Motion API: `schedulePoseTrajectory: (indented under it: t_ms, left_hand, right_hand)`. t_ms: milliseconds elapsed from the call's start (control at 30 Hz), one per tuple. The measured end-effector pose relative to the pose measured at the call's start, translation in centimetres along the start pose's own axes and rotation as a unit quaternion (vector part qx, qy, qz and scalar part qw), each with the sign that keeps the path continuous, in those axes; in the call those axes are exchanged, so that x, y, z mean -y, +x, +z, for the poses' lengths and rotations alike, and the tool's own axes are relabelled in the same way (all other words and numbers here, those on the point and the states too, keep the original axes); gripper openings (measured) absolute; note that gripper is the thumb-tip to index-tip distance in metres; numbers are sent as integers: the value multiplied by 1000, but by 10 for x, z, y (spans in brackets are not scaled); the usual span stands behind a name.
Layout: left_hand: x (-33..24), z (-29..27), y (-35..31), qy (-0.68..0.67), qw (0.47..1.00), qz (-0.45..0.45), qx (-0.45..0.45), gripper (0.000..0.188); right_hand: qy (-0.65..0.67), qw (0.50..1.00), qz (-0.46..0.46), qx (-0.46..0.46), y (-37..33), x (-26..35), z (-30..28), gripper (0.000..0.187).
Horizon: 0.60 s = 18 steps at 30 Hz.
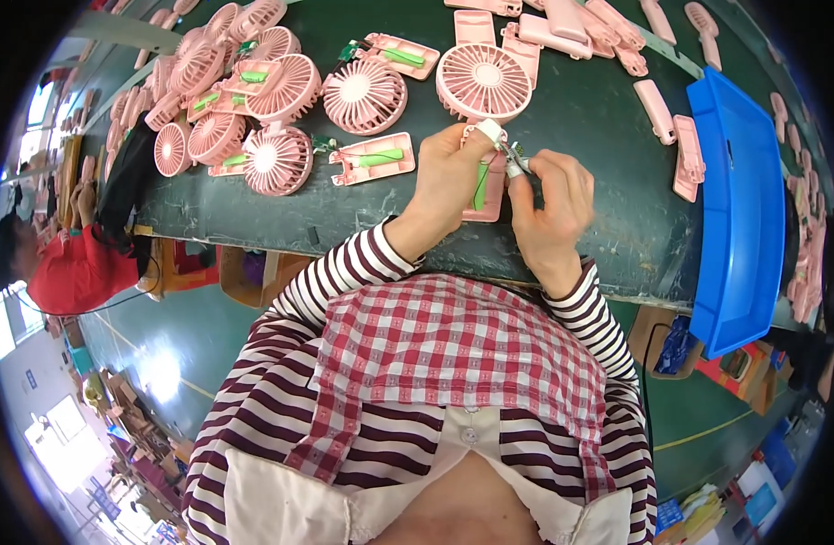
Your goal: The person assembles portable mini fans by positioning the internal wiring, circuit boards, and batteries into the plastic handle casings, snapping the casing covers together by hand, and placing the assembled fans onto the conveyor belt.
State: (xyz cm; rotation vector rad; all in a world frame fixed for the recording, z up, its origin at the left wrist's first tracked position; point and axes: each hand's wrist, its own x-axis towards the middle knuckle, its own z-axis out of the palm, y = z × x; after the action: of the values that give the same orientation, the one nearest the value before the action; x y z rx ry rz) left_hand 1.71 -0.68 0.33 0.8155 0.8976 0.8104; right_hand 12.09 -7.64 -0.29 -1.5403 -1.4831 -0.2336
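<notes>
A pink handheld fan (pixel 483 80) lies in front of me, its round grille pointing away and its handle half (pixel 491 207) toward me. Inside the open handle rests a green battery (pixel 481 185). My left hand (pixel 442 177) is closed around the upper handle, with a white covering on one fingertip. Beside it, my right hand (pixel 555 195) pinches at the small circuit board and wires (pixel 514 153) near the handle's neck. Exactly what sits between those fingertips is too small to make out; something there looks metallic.
Several open fans (pixel 276 159) with green batteries lie at the left of the dark green table (pixel 617 195). Loose pink handle shells (pixel 653 111) are at the far right. A blue tray (pixel 737 218) stands at the right edge. A person in red (pixel 81 268) sits at the left.
</notes>
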Motion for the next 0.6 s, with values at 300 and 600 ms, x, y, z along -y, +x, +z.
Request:
schedulePoseTrajectory:
  t_ms: [300,600]
  left_hand:
    - [8,-8,2,-8,1000,1,12,17]
    - [14,-5,3,-40,999,25,-9,19]
  right_hand:
    - [10,999,22,30,1,1,3,18]
    - [49,995,73,41,-2,2,3,16]
